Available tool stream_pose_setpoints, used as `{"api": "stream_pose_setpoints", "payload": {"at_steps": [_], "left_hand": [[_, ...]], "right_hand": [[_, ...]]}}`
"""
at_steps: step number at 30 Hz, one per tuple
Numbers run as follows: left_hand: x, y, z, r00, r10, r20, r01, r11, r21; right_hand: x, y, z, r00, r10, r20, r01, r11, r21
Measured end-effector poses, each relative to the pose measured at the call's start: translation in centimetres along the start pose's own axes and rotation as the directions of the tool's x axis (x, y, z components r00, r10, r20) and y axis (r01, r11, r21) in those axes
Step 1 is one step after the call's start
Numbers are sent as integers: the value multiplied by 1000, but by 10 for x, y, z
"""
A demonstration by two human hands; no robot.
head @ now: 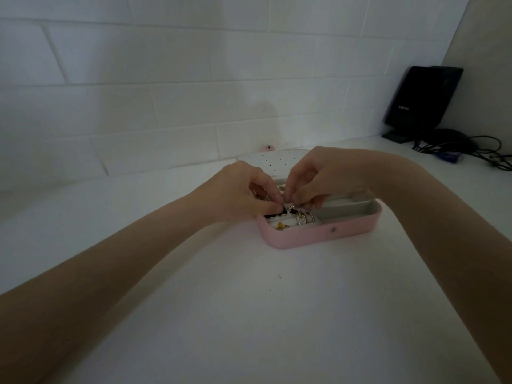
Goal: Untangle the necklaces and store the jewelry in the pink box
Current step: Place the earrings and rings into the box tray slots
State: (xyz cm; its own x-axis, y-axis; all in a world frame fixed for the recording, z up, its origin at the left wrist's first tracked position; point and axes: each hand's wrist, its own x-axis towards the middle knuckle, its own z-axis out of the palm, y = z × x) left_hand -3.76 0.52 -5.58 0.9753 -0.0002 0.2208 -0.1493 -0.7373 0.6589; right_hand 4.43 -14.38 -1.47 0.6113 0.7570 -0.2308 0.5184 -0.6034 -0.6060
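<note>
The pink box [318,236] lies open on the white table, its white dotted lid [273,159] tipped back toward the wall. Both hands work over the box's left half. My left hand [238,189] pinches a chain with black links [277,213] against the box's left rim. My right hand [313,176] pinches the same black-link chain just to the right, fingertips pointing down. In the front compartments sit silver sparkly rings [304,218] and a small yellow piece [281,225]. The right compartment [346,210] shows only grey lining.
A white tiled wall [166,92] stands close behind the box. At the far right a black device [422,98] leans in the corner with tangled black cables [471,146] and a blue item [448,156] beside it. The white table [249,314] stretches toward me.
</note>
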Motion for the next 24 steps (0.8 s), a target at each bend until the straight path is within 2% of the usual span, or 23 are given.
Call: {"api": "stream_pose_setpoints", "payload": {"at_steps": [15,18,21,24], "left_hand": [[2,-1,-2,999,31,31,-32,999,9],[3,-2,-3,999,19,42,-19,1000,-9],[1,-2,-9,999,2,42,2,995,-99],[6,1,-16,999,-23,-32,17,984,-177]], "right_hand": [[5,-6,7,998,-6,-64,-3,989,-147],[3,-3,4,999,-5,-35,1,993,-114],[0,-1,1,1000,-10,19,11,999,-52],[-6,-2,-6,999,-25,-29,26,998,48]]}}
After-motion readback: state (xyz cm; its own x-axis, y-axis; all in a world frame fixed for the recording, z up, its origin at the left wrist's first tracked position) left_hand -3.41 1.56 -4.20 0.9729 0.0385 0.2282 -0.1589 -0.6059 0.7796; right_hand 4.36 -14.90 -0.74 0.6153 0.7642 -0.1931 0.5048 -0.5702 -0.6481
